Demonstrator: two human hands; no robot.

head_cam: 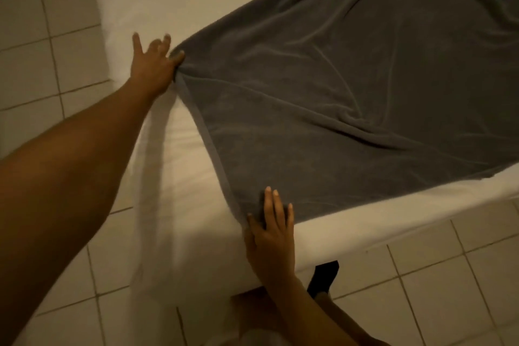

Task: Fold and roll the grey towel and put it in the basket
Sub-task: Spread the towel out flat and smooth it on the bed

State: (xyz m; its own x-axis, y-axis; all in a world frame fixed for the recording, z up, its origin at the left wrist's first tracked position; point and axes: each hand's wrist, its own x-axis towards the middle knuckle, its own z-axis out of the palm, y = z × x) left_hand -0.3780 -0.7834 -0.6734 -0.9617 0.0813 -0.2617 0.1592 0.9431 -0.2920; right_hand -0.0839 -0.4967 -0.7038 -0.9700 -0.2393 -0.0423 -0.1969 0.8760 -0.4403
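Grey towel (351,98) lies spread out over the white sheet of the bed (174,166), one layer as far as can be seen, its far end running out of the picture at upper right. Surface not flat: long soft creases cross it, with a bunched knot of folds toward the right middle. The hemmed short edge faces the person and runs on a slant between the two hands. Left hand (156,60) at the farther corner of that edge: thumb and forefinger appear to pinch the cloth, the other fingers spread and lifted off the sheet. Cloth puckers toward this pinch, so the corner looks to be under some pull. Right hand (271,236) at the nearer corner, by the bed's edge: fingers straight and together, laid flat on top of the towel; whether the thumb has caught the hem underneath, cannot tell. Tiled floor (56,70) shows to the left and below the bed; a dark foot or sock (323,275) stands just under the bed's edge. No basket in view. Judgement on progress: early. Towel is laid out, and both hands sit on the corners of one short edge, which reads as squaring up or readying the first fold. No fold is made yet, no roll begun, and placing in the basket is still to come. Creases likely want smoothing before folding.
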